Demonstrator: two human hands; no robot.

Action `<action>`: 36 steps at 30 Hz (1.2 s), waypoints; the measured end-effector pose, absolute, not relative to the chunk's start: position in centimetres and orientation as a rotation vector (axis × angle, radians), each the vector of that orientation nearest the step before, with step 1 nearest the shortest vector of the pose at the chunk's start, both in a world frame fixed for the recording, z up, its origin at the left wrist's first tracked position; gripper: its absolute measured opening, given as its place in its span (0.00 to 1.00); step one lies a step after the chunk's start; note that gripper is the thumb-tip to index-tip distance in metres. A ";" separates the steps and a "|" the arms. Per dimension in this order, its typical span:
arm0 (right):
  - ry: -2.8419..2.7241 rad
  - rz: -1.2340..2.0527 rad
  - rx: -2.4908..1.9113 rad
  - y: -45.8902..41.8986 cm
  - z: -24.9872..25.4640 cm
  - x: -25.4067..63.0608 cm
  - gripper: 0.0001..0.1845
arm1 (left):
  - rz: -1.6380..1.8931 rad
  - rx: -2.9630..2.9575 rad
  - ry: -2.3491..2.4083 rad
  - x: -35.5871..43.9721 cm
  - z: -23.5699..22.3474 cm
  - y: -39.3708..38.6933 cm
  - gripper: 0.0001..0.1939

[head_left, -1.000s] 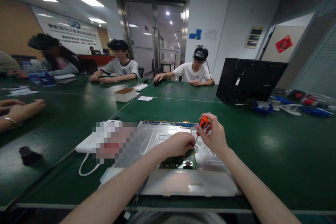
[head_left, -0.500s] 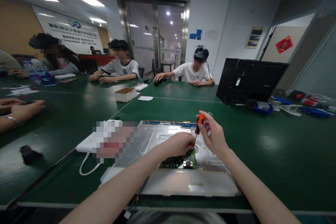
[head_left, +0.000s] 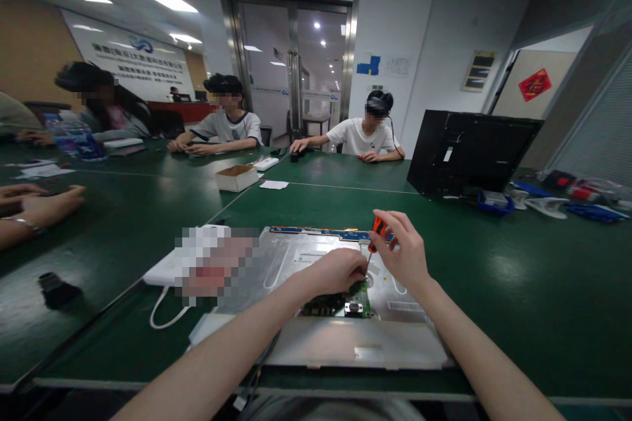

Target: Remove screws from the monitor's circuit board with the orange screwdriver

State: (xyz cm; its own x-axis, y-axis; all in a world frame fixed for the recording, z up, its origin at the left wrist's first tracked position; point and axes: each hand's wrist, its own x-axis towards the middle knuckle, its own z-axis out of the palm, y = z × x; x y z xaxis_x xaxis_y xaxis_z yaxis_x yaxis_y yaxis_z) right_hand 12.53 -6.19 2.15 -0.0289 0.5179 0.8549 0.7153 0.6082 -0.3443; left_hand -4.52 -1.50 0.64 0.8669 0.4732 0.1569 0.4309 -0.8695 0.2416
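My right hand [head_left: 405, 251] has its fingertips round the orange-and-black handle of a screwdriver [head_left: 378, 230], which leans slightly, shaft pointing down. At the shaft's lower end my left hand [head_left: 338, 270] is closed in a pinch. Whatever those fingers hold is hidden. Both hands are over a green circuit board [head_left: 363, 306] with a metal connector, partly covered by my left hand. The board sits on the silver metal back of a flat panel [head_left: 409, 342], which has a blue board strip [head_left: 316, 232] along its far edge.
Left of the panel lies a white device [head_left: 165, 268] with a cable, partly pixelated. A black part [head_left: 56, 291] is farther left. An open box [head_left: 237, 179] stands ahead, and a black monitor casing [head_left: 474, 151] at the right back. Several people sit around the green table [head_left: 523, 289].
The fingers of my right hand have shifted round the screwdriver handle, which shows a different side and covers slightly differently. My left hand and the panel stay in place.
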 end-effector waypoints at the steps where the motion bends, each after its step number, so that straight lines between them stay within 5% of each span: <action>1: -1.698 -0.201 -1.020 -6.2 2.1 12.5 0.16 | 0.311 2.842 0.696 -4.5 0.7 -1.5 0.06; 36: -1.634 -0.153 -1.067 -6.0 1.1 12.4 0.18 | 0.304 2.837 0.703 -4.5 0.9 -1.6 0.06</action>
State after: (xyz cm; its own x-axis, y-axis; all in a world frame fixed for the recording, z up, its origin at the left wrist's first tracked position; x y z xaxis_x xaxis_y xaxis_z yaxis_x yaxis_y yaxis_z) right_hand 12.42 -6.00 1.13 0.0320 0.5538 0.8320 0.6990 0.5826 -0.4147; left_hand -4.48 -1.61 0.87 0.8654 0.4783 0.1493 0.4365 -0.8660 0.2440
